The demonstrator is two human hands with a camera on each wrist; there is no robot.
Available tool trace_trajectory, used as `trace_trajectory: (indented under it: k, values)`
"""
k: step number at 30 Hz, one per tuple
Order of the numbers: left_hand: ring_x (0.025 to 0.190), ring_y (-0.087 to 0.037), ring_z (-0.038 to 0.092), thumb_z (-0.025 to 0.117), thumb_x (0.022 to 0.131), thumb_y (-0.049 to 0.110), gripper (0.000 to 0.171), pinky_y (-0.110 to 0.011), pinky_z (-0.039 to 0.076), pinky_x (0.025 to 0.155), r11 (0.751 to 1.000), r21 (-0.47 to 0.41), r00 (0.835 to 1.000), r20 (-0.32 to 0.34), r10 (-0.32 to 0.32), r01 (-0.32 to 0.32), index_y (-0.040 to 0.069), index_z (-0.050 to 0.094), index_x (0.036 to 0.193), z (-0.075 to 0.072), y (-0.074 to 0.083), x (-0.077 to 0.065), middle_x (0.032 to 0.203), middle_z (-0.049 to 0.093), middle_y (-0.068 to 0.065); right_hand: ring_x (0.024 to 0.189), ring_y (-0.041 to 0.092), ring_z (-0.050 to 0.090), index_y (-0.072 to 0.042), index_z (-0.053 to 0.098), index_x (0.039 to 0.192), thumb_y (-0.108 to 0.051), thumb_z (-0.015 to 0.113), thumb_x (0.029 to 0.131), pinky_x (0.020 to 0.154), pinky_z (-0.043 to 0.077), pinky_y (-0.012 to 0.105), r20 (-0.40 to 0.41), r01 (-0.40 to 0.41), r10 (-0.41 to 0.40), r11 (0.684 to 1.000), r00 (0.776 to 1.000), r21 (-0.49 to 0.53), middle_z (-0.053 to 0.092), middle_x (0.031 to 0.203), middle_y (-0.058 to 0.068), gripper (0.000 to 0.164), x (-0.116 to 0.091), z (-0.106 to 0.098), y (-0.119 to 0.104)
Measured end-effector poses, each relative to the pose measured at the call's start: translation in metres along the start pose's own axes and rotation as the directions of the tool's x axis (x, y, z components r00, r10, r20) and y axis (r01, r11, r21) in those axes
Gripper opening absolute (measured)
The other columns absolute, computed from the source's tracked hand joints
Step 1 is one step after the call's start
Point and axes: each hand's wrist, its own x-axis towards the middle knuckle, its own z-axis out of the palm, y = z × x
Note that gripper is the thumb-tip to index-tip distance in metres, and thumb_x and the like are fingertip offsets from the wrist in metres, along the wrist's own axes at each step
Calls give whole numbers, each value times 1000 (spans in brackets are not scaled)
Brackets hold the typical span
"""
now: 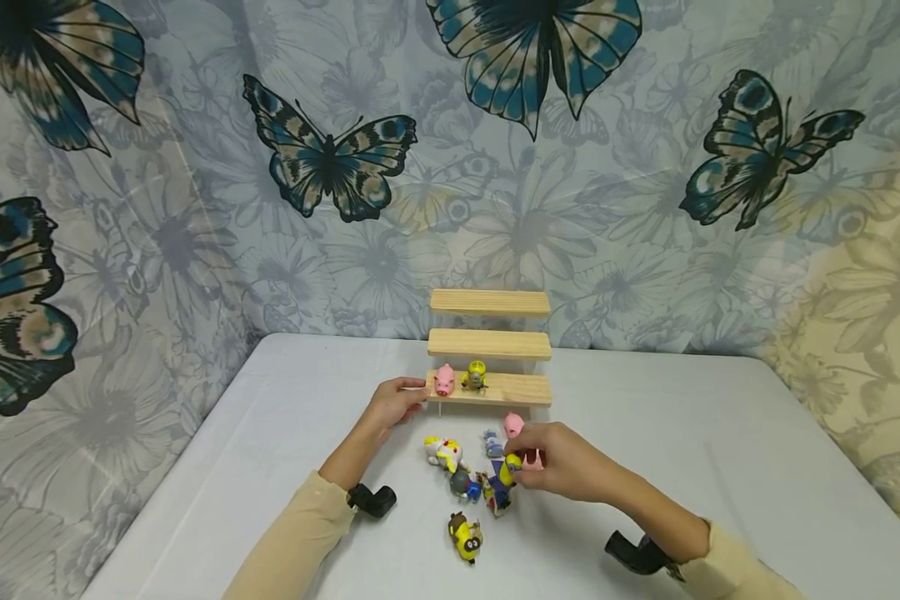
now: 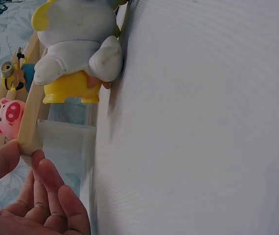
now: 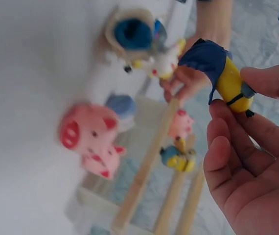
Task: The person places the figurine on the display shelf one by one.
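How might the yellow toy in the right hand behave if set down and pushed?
The yellow toy looks undented by the pinching fingers, so it's probably stiff. Its rounded body might roll, though the flared blue part could stop it.

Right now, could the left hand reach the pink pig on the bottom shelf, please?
Probably yes: the left hand pinches the bottom shelf beside the pink pig, with nothing between them.

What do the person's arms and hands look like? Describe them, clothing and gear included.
The left sleeve and right sleeve are plain pale beige, ending partway down the forearm. Below each cuff sits a black, bent device: a left device and a right device. The left hand and right hand wear no gloves. Any markings on the devices are too small to read.
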Motion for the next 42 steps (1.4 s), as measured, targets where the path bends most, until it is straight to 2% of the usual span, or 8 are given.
trace_trajectory:
  k: [5, 11, 16, 24, 32, 37, 42]
  values:
    - [73, -10, 59, 68, 92, 23, 33, -23, 44, 63, 1000, -1, 1000, 0, -3, 3, 8, 65, 121, 0, 1, 0, 93, 72, -1, 71, 6, 50, -8, 71, 104, -10, 72, 83, 60, 43, 20, -40, -10, 9, 1000, 999, -25, 59, 81, -10, 21, 4, -16, -2]
    - [73, -10, 59, 68, 92, 23, 33, -24, 45, 64, 1000, 7, 1000, -6, -2, 2, 8, 65, 120, 0, 1, 0, 94, 73, -2, 71, 5, 48, -11, 72, 109, -12, 73, 84, 61, 44, 20, -48, 0, -4, 997, 999, -80, 62, 86, -8, 24, 12, -36, -2]
    - [74, -10, 60, 68, 92, 24, 34, -24, 46, 65, 1000, 13, 1000, -6, -1, 1, 8, 65, 121, 0, 2, 1, 95, 73, -3, 70, 7, 49, -6, 72, 109, -10, 72, 85, 60, 44, 21, -45, 25, -29, 995, 999, -101, 64, 91, -4, 25, 21, -45, 4]
    - [73, -11, 59, 68, 91, 24, 34, -24, 45, 63, 1000, 13, 1000, -3, -6, 6, 8, 65, 121, 0, 2, 0, 93, 71, -2, 68, 7, 48, -2, 71, 108, -11, 72, 84, 59, 44, 23, -72, -22, 14, 994, 997, -108, 63, 86, -2, 26, 33, -51, 14]
    - [75, -11, 61, 67, 92, 24, 33, -24, 46, 65, 1000, 12, 1000, 0, -5, 5, 9, 65, 121, -1, 2, -1, 96, 73, -2, 78, 19, 56, -2, 72, 105, -8, 74, 82, 65, 45, 25, -111, -14, -4, 987, 994, -160, 66, 87, 1, 24, 46, -56, 23]
    - [76, -12, 60, 67, 92, 24, 33, -24, 46, 66, 1000, 11, 1000, 1, -5, 5, 8, 65, 121, -1, 2, -1, 96, 73, -3, 79, 19, 56, -3, 72, 104, -7, 74, 82, 68, 46, 27, -119, -51, 31, 986, 992, -162, 67, 87, 3, 22, 53, -58, 25]
    - [75, -11, 60, 68, 92, 24, 33, -24, 47, 66, 1000, 7, 1000, 4, -6, 6, 8, 65, 121, -1, 2, -1, 96, 73, -3, 80, 21, 58, -2, 71, 103, -7, 74, 82, 69, 47, 28, -122, -53, 30, 980, 992, -190, 68, 88, 4, 21, 59, -57, 25]
